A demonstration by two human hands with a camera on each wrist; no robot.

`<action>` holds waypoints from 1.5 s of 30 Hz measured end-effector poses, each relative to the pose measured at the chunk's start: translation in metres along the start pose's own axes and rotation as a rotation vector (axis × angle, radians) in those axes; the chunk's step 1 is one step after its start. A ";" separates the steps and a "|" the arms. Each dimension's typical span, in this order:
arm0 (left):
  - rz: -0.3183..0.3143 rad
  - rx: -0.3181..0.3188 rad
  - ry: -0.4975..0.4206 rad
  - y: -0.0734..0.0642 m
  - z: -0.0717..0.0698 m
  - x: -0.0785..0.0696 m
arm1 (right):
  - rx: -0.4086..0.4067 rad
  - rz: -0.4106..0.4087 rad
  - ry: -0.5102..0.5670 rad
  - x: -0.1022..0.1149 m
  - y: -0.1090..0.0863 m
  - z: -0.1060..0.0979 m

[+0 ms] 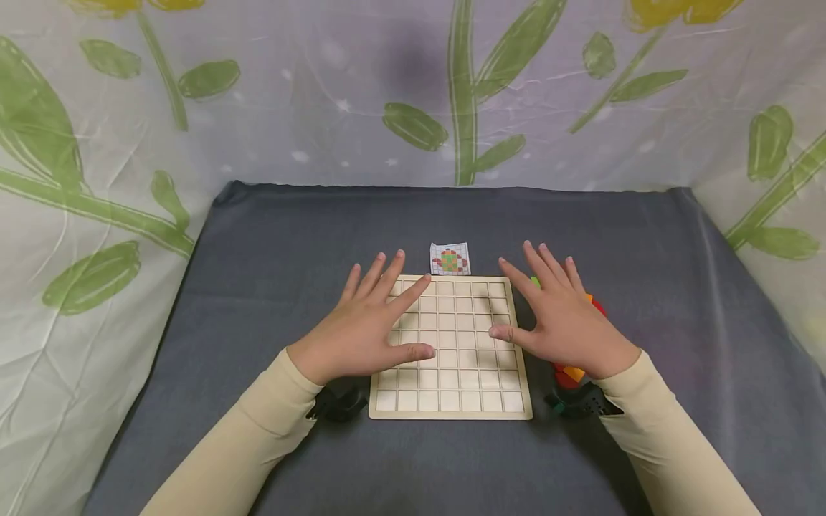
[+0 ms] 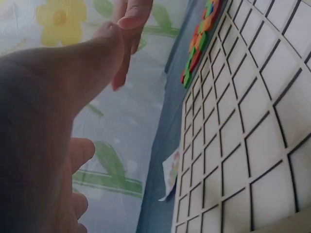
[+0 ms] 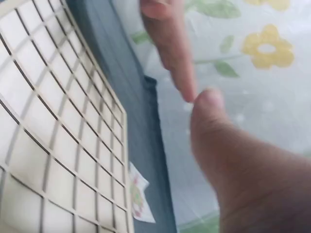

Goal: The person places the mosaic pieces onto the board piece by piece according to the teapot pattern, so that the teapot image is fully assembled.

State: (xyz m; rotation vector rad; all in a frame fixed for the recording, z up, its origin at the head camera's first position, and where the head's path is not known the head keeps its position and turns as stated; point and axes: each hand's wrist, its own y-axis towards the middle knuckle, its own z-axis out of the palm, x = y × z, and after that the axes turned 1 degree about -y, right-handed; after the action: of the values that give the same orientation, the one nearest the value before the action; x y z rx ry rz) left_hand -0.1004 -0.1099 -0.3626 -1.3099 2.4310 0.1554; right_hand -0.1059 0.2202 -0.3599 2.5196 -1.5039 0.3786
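Note:
A pale wooden grid board [image 1: 452, 405] with square cells lies on the dark cloth in front of the person. Over its left side my left hand [image 1: 368, 322] hovers, palm down, fingers and thumb spread. My right hand [image 1: 561, 322] is held the same way above the board's right edge, holding nothing. Beneath the right hand and partly hidden by it are red, orange and green pieces [image 1: 568, 376]; the left wrist view shows these colourful pieces [image 2: 199, 46] in a row along the board. A small paper card [image 1: 450, 259] with a coloured grid pattern lies just beyond the far edge.
Dark grey cloth [image 1: 310, 229] covers the table. Pale fabric walls [image 1: 323, 93] printed with green leaves and yellow flowers rise at the back and both sides. A black wrist device [image 1: 338, 405] sits under the left wrist, another [image 1: 584, 401] under the right.

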 end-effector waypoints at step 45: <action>-0.028 0.311 -0.309 0.009 0.016 0.079 | 0.152 0.160 0.153 -0.065 -0.064 0.008</action>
State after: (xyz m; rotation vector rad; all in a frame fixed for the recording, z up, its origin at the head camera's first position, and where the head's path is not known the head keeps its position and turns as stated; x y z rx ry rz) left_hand -0.1424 -0.1626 -0.4081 -1.0914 2.0770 -0.0264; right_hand -0.0781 0.3021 -0.3892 2.4214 -1.6778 0.7185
